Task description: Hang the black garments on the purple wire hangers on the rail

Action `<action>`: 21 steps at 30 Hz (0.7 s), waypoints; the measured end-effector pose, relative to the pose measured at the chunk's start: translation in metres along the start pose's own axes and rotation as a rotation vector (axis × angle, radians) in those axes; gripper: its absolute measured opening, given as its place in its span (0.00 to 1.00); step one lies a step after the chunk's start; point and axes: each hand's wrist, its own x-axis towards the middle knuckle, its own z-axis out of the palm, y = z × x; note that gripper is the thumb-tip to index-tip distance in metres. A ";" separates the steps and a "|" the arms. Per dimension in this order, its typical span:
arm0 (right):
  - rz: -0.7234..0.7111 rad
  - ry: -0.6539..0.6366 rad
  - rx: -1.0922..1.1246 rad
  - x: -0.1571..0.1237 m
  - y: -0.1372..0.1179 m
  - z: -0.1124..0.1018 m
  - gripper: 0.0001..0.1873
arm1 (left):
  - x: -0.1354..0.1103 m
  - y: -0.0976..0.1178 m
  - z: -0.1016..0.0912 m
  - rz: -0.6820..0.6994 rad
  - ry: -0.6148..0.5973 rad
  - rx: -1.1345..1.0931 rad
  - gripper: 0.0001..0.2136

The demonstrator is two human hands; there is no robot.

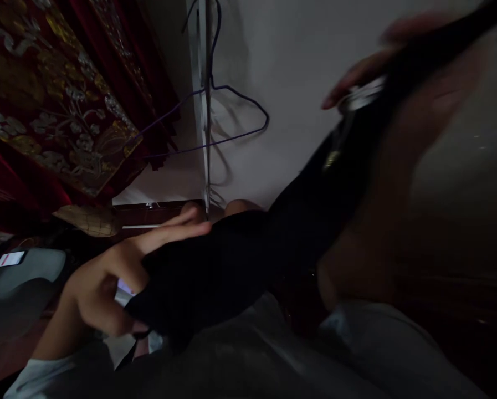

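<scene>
A black cloth garment (pixel 231 266) stretches across the view from lower left to upper right; its exact kind is too dark to tell. My left hand (pixel 111 282) pinches its lower left end between thumb and fingers, the other fingers reaching along the top edge. Up at the right, my right hand (pixel 443 94) grips the narrower far end, partly behind the cloth and smeared by motion. Close to those fingers lies a white tag (pixel 367 93), with a small gold-coloured piece (pixel 331 159) dangling below it on a thin string.
A purple wire hanger (pixel 240 133) hangs by a metal pole (pixel 207 111) against the pale wall. Red embroidered fabric (pixel 77 105) drapes at the upper left. A lit phone (pixel 10 259) rests on a grey seat (pixel 44 263). The lower right is very dark.
</scene>
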 end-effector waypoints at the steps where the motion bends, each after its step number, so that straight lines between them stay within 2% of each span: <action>1: -0.044 0.054 0.048 -0.001 0.006 0.010 0.23 | 0.001 -0.002 0.000 -0.028 -0.063 -0.053 0.25; 3: -0.056 0.117 0.112 -0.003 0.019 0.031 0.25 | 0.006 -0.012 0.001 -0.119 -0.204 -0.199 0.24; 4: -0.015 0.110 0.107 -0.005 0.025 0.041 0.25 | 0.009 -0.020 0.003 -0.175 -0.232 -0.289 0.22; 6: 0.100 0.062 0.050 -0.006 0.038 0.060 0.23 | 0.018 -0.039 0.008 -0.272 -0.164 -0.467 0.15; 8: 0.222 0.001 0.024 -0.007 0.054 0.077 0.16 | 0.027 -0.057 0.011 -0.324 -0.048 -0.575 0.14; 11: 0.438 -0.059 0.037 -0.009 0.083 0.099 0.09 | 0.036 -0.065 0.005 -0.404 -0.108 -0.543 0.19; 13: 0.519 -0.105 -0.028 -0.011 0.105 0.109 0.10 | 0.038 -0.058 -0.009 -0.421 -0.153 -0.428 0.27; 14: 0.519 -0.129 -0.084 -0.012 0.114 0.111 0.12 | 0.038 -0.051 -0.018 -0.406 -0.154 -0.336 0.27; 16: 0.446 -0.148 -0.208 -0.015 0.128 0.108 0.18 | 0.037 -0.035 -0.040 -0.325 -0.109 -0.095 0.20; 18: 0.344 -0.124 -0.312 -0.017 0.134 0.096 0.22 | 0.035 -0.018 -0.063 -0.260 -0.038 0.177 0.12; 21: 0.246 -0.160 -0.409 -0.021 0.128 0.068 0.25 | 0.037 0.004 -0.092 -0.201 0.104 0.577 0.09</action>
